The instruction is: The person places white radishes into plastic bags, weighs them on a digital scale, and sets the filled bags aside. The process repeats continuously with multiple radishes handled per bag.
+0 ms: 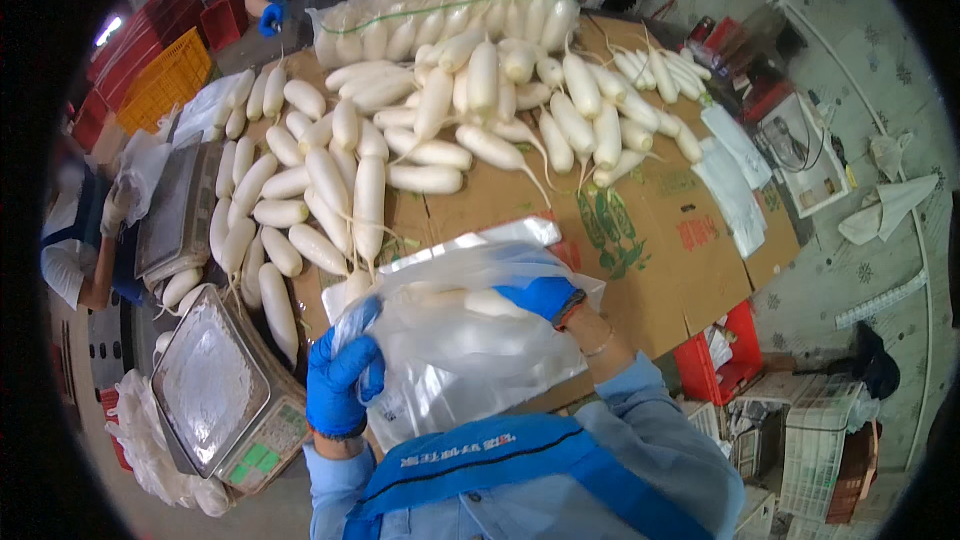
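My left hand [345,371], in a blue glove, grips the gathered edge of a clear plastic bag [465,382] at its left side. My right hand [540,296], also gloved in blue, reaches into the bag from the right; film covers its fingers. Within the bag, a white radish [491,303] shows blurred through the plastic, by the right fingertips; whether they grip it I cannot tell. Beneath the bag lie more flat plastic bags [525,231]. Loose white radishes [369,210] are heaped just beyond, on a cardboard-covered table [660,270].
A large bag full of radishes [450,19] lies across the far side. Digital scales [214,382] stand at the left. Flat bags [727,195] lie at the right edge. Two people stand opposite; another person [79,232] is at the left. A red crate [720,360] sits at lower right.
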A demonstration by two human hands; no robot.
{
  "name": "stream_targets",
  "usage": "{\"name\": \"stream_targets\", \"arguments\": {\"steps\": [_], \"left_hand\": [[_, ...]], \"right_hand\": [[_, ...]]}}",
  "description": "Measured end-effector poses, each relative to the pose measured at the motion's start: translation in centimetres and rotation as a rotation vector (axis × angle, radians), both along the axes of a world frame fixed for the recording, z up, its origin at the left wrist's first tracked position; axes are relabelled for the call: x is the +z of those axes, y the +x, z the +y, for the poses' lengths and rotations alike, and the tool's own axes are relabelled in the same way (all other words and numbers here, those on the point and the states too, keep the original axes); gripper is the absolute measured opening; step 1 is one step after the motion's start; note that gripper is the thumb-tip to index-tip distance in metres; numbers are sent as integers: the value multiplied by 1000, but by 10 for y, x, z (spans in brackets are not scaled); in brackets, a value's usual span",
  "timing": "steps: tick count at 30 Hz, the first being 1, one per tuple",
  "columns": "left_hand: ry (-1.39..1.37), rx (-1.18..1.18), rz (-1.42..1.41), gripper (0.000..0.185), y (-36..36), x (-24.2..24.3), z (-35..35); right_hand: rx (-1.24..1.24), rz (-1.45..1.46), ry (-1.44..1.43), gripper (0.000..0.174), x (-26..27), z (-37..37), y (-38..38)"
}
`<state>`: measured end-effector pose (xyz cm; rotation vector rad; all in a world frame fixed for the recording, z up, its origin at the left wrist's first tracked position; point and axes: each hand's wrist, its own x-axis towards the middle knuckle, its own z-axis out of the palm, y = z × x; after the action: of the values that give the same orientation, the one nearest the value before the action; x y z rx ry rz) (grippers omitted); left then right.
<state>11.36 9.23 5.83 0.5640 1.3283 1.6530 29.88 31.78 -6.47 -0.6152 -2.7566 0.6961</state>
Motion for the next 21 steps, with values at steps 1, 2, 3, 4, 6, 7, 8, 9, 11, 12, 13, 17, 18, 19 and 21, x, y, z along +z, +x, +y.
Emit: {"name": "stream_targets", "arguments": {"steps": [1,2,3,4,6,7,8,9,11,12,13,17,18,19,21], "left_hand": [[-55,0,-52,45,-2,-4,-1],[-54,7,-62,45,-3,-5,-1],[-57,15,-76,46,-4,-7,-1],[-55,22,-89,46,-3,-10,0],[-65,23,-97,47,0,-11,1],[-72,27,-103,47,1,-12,1],[-84,46,-132,48,4,-12,1],[-83,42,-144,48,8,-10,1],[-73,37,-176,49,11,-9,-1],[-79,3,-176,53,9,-12,-1],[-62,-22,-195,54,7,-11,4],[-52,-32,-211,66,13,-3,3],[-22,-43,-231,64,12,-3,4],[10,-44,-253,63,11,-4,3],[48,-52,-150,61,10,-11,-1]], "right_hand": [[5,-19,-60,35,12,1,1],[147,100,-362,34,32,12,5],[276,185,-687,34,55,20,7],[383,55,-730,35,90,34,6],[280,89,-900,38,111,70,2],[64,257,-1011,39,103,92,-2],[-153,223,-542,45,90,122,-11],[-348,187,-76,51,72,155,-22],[-711,-162,293,70,33,213,-36],[-781,-198,333,78,3,237,-32],[-855,-238,376,85,-15,256,-26],[-871,-309,148,91,-22,269,-28],[-819,-189,22,86,-27,280,-19],[-756,-70,-101,80,-28,285,-12],[-384,732,-1264,49,11,223,-2]]}}
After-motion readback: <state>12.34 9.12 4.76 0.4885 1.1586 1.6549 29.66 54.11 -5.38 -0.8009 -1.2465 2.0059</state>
